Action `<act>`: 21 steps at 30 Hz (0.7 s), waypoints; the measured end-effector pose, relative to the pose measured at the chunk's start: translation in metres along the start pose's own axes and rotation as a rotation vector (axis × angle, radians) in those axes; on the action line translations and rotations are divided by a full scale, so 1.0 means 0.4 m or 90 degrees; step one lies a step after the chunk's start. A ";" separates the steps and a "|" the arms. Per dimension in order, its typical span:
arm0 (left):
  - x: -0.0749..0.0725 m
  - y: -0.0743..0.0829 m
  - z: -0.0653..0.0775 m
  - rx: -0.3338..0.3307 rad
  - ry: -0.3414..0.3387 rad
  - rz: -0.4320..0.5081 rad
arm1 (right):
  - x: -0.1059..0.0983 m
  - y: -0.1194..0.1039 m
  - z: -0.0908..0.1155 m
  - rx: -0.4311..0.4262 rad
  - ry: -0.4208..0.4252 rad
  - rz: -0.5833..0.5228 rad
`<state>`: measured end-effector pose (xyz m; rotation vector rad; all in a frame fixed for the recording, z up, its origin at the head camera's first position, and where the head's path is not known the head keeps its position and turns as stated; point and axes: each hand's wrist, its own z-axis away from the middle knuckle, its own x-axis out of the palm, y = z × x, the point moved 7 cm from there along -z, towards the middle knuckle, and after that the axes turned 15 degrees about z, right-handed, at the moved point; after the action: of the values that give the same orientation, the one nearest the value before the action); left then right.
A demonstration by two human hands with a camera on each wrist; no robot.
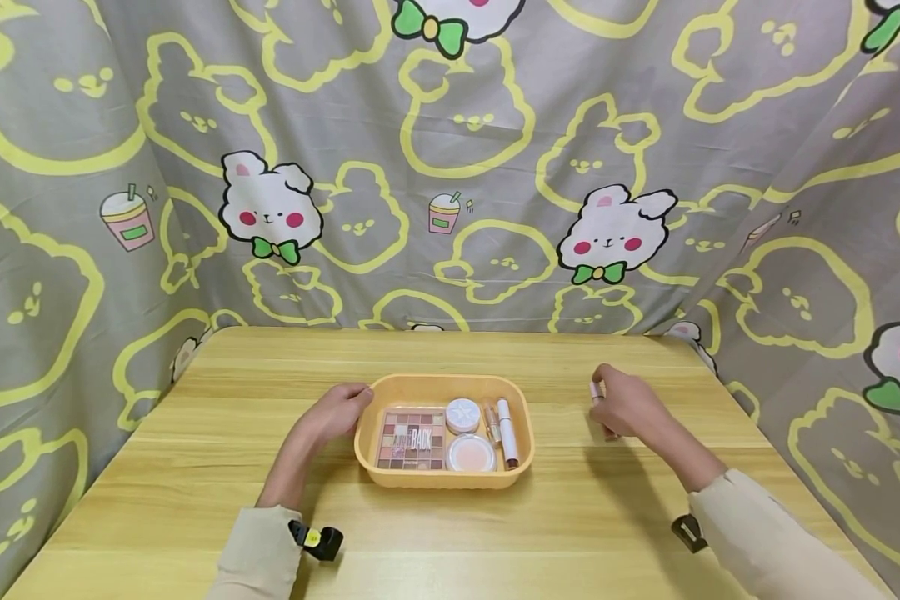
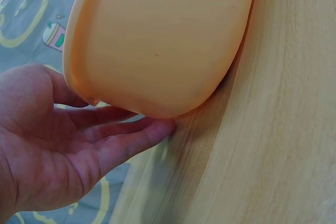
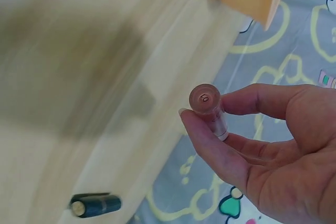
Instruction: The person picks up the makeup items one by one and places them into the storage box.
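Observation:
My left hand [image 1: 339, 410] grips the left rim of a yellow-orange plastic tray [image 1: 442, 482], fingers [image 2: 131, 140] along the outside of its wall. In the tray lie an eyeshadow palette [image 1: 411, 442], a round white compact [image 1: 462, 415], a clear-lidded pink powder compact [image 1: 472, 454], a small clear tube [image 1: 492, 423] and a white lip gloss tube [image 1: 507, 429] with a brown end. To the right of the tray, my right hand [image 1: 624, 402] pinches a pinkish lip gloss tube [image 3: 212, 111] between thumb and fingers, its round labelled end towards the wrist camera.
On the wooden table [image 1: 435, 542], a dark tube with a gold end [image 3: 95, 205] lies near the right hand, seen only in the right wrist view. A grey curtain [image 1: 480, 167] with yellow bear outlines hangs behind and at both sides of the table.

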<state>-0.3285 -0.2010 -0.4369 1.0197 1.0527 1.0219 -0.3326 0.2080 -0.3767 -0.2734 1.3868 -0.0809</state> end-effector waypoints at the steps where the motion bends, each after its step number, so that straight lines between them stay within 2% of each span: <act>1: -0.001 -0.001 -0.001 -0.001 0.002 0.001 | -0.002 -0.009 -0.001 -0.003 0.000 0.002; 8: 0.003 0.001 0.001 -0.005 0.002 0.001 | -0.010 -0.066 0.000 -0.022 -0.015 -0.015; 21: 0.003 0.001 0.001 -0.014 0.006 0.001 | -0.026 -0.160 -0.001 -0.038 0.001 -0.007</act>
<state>-0.3280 -0.1998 -0.4367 0.9983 1.0462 1.0377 -0.3283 0.1483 -0.3515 -0.3305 1.3914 -0.0496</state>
